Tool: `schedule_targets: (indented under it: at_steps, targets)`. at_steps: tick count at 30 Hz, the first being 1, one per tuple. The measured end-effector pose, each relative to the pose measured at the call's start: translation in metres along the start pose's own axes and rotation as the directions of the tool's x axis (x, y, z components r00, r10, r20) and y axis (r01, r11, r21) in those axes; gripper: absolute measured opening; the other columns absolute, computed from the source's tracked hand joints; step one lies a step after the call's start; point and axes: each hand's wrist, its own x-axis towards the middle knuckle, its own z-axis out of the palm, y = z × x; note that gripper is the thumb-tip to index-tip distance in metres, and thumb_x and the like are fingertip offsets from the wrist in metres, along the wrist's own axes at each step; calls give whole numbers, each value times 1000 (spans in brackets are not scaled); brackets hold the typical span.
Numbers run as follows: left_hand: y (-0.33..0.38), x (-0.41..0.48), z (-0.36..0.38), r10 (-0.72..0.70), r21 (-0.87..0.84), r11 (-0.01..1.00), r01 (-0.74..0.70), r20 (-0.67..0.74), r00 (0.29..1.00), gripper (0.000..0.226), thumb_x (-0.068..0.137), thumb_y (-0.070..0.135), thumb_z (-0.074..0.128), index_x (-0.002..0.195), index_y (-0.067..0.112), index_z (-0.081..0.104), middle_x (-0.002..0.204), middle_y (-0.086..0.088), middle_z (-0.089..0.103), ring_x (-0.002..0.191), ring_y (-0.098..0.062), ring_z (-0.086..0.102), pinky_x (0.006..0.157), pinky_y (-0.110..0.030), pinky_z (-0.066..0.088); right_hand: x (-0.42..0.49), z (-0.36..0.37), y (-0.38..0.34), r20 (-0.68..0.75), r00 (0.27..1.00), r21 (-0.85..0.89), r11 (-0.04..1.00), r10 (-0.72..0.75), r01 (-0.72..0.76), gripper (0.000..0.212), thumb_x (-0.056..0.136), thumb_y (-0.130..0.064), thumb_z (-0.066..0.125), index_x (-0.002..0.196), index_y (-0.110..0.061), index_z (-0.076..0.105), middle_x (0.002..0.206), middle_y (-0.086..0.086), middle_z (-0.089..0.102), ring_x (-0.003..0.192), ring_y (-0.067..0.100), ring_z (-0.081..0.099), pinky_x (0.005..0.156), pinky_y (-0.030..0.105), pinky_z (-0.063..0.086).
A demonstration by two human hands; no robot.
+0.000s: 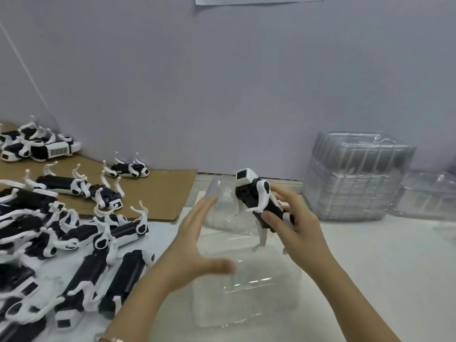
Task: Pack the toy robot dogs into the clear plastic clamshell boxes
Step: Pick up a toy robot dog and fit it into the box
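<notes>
**Hazard: Legs Snagging the Box Rim**

Your right hand gripped the toy robot dog above the open clamshell box on the counter. Your left hand hovered flat-fingered, holding nothing. The dog's thin white legs could have caught the rim and tipped the unsteadied box. Its body was black and its head white.

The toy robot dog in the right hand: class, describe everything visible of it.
A black-and-white plastic toy robot dog: boxy white head with a dark face panel, black body, white joints with black discs, thin white legs hanging down. It is tilted head-up, its rear gripped by the right hand, above the clear plastic clamshell box.
</notes>
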Motion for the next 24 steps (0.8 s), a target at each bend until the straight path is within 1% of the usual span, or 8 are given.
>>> schedule_targets:
  at_steps: [2, 6, 8, 10, 13, 16, 21, 24]
  targets:
    - [-22, -14, 11, -62, 11, 998, 62, 51, 997, 133, 29, 77, 83, 137, 69, 6, 150, 42, 3, 139, 17, 5, 112, -25, 20, -1, 3, 6, 95, 995, -1, 1000, 20, -20, 58, 92, -9, 64, 120, -59, 52, 111, -23, 63, 104, 11, 63, 88, 40, 54]
    - [-46, -19, 14, -93, -111, 989, 93, 6, 996, 122, 40, 60, 87, 141, 50, 20, 150, 29, 23, 139, 7, 26, 107, -13, 28, -5, 12, 12, 316, 949, -195, 978, -6, 71, 55, 94, -14, 62, 124, -59, 51, 116, -27, 58, 112, -4, 54, 91, 12, 41]
    - [-48, -15, 11, -112, -135, 985, 112, 7, 994, 116, 41, 55, 86, 140, 42, 28, 148, 20, 32, 139, 0, 32, 110, -19, 30, -4, 10, 15, 409, 912, -294, 949, 16, 115, 51, 94, -14, 61, 125, -53, 54, 113, -28, 56, 107, -7, 52, 88, 8, 38]
    - [-48, -13, 9, -130, -151, 980, 133, 27, 991, 114, 41, 52, 87, 140, 38, 32, 146, 14, 38, 138, -5, 36, 115, -31, 31, -4, 9, 15, 479, 876, -322, 939, 56, 116, 48, 94, -12, 62, 125, -48, 58, 110, -25, 55, 104, -5, 51, 87, 9, 38]
    - [-46, -15, 7, -140, -144, 979, 144, 38, 989, 125, 32, 58, 89, 140, 42, 30, 145, 15, 38, 137, -4, 36, 113, -28, 31, -2, 15, 14, 542, 837, -395, 902, 79, 171, 46, 95, -14, 61, 129, -44, 58, 106, -19, 51, 99, -1, 46, 87, 10, 35]
    - [-43, -16, 6, -155, -148, 976, 161, 52, 987, 135, 24, 63, 89, 142, 41, 28, 146, 13, 36, 138, -3, 33, 113, -26, 28, -2, 21, 16, 536, 831, -483, 861, 148, 159, 44, 96, -18, 59, 134, -42, 54, 115, -15, 54, 111, 8, 44, 93, 17, 30]
    - [-38, -17, 8, -191, -212, 955, 205, 83, 978, 127, 37, 46, 89, 145, 43, 22, 152, 13, 29, 143, 2, 19, 109, -19, 24, 0, 31, 19, 532, 823, -706, 642, 202, 299, 42, 97, -36, 55, 133, -57, 47, 130, -11, 32, 121, 14, 20, 100, 34, 8]
    - [-37, -17, 9, -218, -261, 935, 240, 111, 970, 134, 41, 44, 89, 149, 44, 11, 160, 11, 15, 145, 3, 9, 110, -20, 19, 1, 23, 19, 557, 793, -690, 669, 247, 276, 43, 92, -53, 55, 132, -63, 42, 122, -14, 24, 115, 10, 19, 98, 29, 4]
